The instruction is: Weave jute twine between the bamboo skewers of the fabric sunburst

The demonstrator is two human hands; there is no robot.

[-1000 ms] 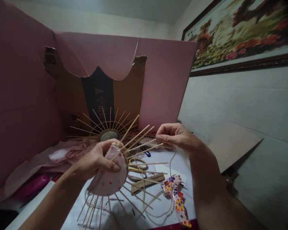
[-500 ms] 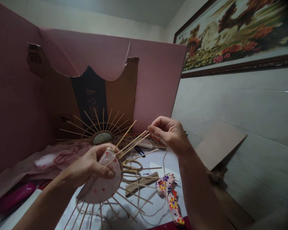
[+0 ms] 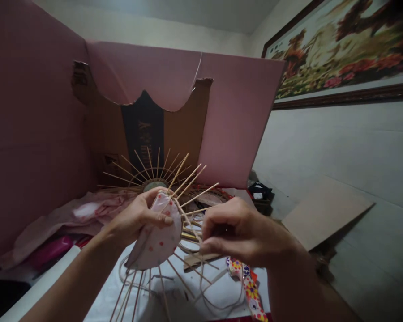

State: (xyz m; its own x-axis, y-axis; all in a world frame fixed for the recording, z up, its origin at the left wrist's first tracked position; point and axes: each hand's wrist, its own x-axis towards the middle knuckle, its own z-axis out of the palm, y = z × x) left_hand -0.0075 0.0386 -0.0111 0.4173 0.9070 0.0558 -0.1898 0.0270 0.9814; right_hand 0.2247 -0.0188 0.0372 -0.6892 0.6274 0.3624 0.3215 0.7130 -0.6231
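My left hand (image 3: 139,214) grips a half-round piece covered in white cloth with red dots (image 3: 163,241), thumb on its face. Thin wooden sticks (image 3: 199,194) fan out from its curved edge. To the right, my right hand (image 3: 235,232) is closed, fingers curled to the thumb, on a length of twine (image 3: 188,219) that runs from the curved edge to the fingertips. The exact pinch is partly hidden. Gold-handled scissors (image 3: 190,235) lie behind the sticks, partly covered.
Behind stands a similar fan of sticks (image 3: 147,163) against cut cardboard (image 3: 184,129). Pink cloth (image 3: 100,208) lies at left. A flower-patterned strip (image 3: 250,286) and a brown cardboard strip (image 3: 191,263) lie on the white table surface (image 3: 179,304). Pink panels (image 3: 238,112) enclose the back.
My right hand has moved down and nearer, from the upper stick tips to beside the curved edge, drawing the twine along. My left hand still holds the piece. The view has shifted left.
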